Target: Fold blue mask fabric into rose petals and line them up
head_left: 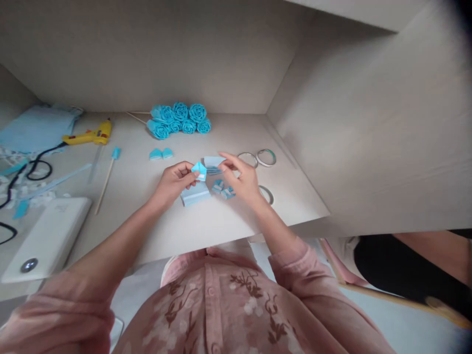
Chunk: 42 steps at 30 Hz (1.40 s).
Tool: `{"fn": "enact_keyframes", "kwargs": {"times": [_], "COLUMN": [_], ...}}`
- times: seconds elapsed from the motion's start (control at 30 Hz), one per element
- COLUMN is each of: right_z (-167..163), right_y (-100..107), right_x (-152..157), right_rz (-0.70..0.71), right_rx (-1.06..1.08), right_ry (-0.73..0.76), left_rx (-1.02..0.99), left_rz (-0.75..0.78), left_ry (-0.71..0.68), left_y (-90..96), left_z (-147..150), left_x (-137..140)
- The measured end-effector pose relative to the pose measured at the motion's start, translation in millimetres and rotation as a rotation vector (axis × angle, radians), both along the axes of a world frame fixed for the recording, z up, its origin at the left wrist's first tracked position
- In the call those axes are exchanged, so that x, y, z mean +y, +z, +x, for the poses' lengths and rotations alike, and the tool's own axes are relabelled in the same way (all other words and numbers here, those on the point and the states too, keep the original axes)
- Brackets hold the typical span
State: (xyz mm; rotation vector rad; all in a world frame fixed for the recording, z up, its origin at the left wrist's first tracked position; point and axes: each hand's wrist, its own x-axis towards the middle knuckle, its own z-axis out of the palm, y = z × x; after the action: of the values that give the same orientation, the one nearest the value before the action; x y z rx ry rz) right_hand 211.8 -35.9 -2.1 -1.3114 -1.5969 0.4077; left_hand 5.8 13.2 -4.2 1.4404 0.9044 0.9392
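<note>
My left hand (176, 183) pinches a small piece of folded blue paper (199, 169), pointed at the top with a white patch low on it. To its right, my right hand (241, 178) hovers with thumb and forefinger apart, and nothing shows between them. Between the hands lies a stack of light blue paper pieces (214, 162), partly hidden by the right fingers. Several small folded blue pieces (223, 189) with white strips rest below the right hand. Another light blue paper stack (195, 194) lies under the left hand.
Blue paper roses (180, 118) lie at the back. Two folded petals (161, 154), a blue-tipped stick (106, 179), a yellow glue gun (88, 135) and a white power bank (47, 238) are leftward. Tape rolls (266, 157) sit rightward, near the side wall (354, 123).
</note>
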Motion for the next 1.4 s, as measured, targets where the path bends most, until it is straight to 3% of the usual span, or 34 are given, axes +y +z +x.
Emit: {"fn": "enact_keyframes", "kwargs": {"times": [0.13, 0.23, 0.37, 0.57, 1.13, 1.3, 1.4], "right_z": [52.1, 78.0, 76.3, 60.0, 65.9, 70.4, 65.7], "right_y": [2.9, -5.6, -18.2, -16.9, -33.3, -38.8, -36.0], "right_x": [-8.7, -17.4, -24.3, -13.5, -5.6, -4.1, -8.8], "right_rz": [0.01, -0.104, -0.245, -0.255, -0.293, -0.232, -0.119], "right_rx": [-0.082, -0.283, -0.478, -0.56, -0.454, -0.318, -0.234], "right_ry": [-0.24, -0.285, -0.356, -0.394, -0.462, -0.434, -0.38], "left_rx": [-0.076, -0.106, -0.108, -0.074, -0.026, -0.016, -0.007], "left_rz": [-0.015, -0.037, -0.061, -0.053, -0.061, -0.066, -0.092], "left_ry": [-0.023, -0.044, -0.053, -0.05, -0.089, -0.081, -0.125], "left_y": [1.2, 3.9, 4.9, 4.6, 3.0, -0.3, -0.9], "left_z": [-0.1, 1.0, 2.1, 2.1, 3.8, 2.7, 2.1], "left_x": [-0.5, -2.7, -4.4, -5.0, -8.9, -8.3, -8.3]}}
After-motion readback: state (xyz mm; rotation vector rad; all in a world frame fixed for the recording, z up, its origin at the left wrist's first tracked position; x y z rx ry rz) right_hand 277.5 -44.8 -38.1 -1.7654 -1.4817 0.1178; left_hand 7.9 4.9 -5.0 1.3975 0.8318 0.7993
